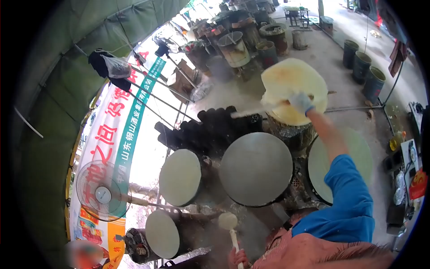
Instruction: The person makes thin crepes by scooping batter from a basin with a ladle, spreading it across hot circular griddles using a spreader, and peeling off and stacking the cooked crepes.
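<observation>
In a whitish glove, my right hand (301, 103) reaches out over a stack of thin pale-yellow flatbreads (291, 78) on a round stand (291, 130). It is closed, slightly blurred, around a long pale scraper (253, 111) that points left. At the bottom, my left hand (238, 258) grips the handle of a ladle (228, 221) whose bowl looks full of pale batter. A bare grey round griddle (256, 169) lies between my hands. Pale sheets cover the right griddle (354, 157), the left griddle (180, 177) and the lower-left griddle (162, 234).
Black cylinders (210, 130) are piled behind the griddles. A fan (103, 194) stands at left before a printed banner (121, 116). Drums (234, 49) and stoves crowd the back. Several buckets (374, 83) line the right, near a side table (408, 152) with items.
</observation>
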Motion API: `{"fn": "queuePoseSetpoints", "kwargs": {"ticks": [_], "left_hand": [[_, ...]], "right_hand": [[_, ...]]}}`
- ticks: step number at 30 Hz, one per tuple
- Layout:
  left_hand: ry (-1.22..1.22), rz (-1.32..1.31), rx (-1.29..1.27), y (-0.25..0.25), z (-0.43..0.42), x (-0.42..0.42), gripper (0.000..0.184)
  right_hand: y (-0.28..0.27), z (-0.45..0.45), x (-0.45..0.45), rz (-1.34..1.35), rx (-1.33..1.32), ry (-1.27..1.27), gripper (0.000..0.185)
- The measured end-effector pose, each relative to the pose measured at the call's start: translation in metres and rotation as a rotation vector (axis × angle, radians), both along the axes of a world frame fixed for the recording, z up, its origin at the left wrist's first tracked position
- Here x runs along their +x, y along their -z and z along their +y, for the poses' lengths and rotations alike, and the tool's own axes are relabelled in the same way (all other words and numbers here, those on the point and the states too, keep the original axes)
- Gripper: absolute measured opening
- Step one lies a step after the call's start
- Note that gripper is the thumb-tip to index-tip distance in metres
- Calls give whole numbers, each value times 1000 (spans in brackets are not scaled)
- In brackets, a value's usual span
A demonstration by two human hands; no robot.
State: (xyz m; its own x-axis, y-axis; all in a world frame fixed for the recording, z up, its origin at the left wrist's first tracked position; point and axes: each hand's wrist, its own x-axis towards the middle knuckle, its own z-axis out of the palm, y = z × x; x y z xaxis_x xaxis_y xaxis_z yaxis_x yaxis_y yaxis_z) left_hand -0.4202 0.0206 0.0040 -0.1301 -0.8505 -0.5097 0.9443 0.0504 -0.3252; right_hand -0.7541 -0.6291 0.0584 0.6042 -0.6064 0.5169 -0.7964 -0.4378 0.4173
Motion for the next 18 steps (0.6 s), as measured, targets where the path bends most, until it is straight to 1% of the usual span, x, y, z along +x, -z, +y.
{"fn": "queuePoseSetpoints", "kwargs": {"ticks": [1, 2, 5, 7, 9, 11, 13, 14, 15, 16, 17, 18], "left_hand": [[8, -30, 11, 0, -4, -1, 33], [11, -62, 22, 2, -6, -1, 33], [31, -132, 72, 3, -9, -4, 33], [38, -162, 86, 6, -5, -6, 34], [38, -177, 87, 8, 3, -8, 34], [36, -187, 76, 12, 14, -9, 34], [22, -198, 51, 13, 32, -13, 34], [12, -210, 38, 12, 43, -16, 35], [-5, -222, 25, 9, 59, -21, 35], [-27, -240, 11, 7, 76, -26, 35], [-55, -266, 3, 1, 92, -33, 35], [-90, -289, -1, -3, 110, -41, 35]], "right_hand": [[29, 5, 5, 14, 112, 151, 13], [67, 0, 3, 19, 193, 152, 13], [103, 17, 11, 1, 297, 222, 15], [113, 16, 14, -116, 325, 225, 17], [110, 17, 21, -206, 333, 233, 17], [99, 29, 27, -343, 390, 264, 26], [104, 41, 31, -500, 433, 248, 34], [114, 48, 27, -523, 363, 199, 39], [98, 67, 37, -546, 302, 133, 44], [78, 93, 41, -587, 619, 238, 47], [85, 111, 49, -628, 670, 281, 50], [50, 151, 69, -611, 790, 342, 50]]}}
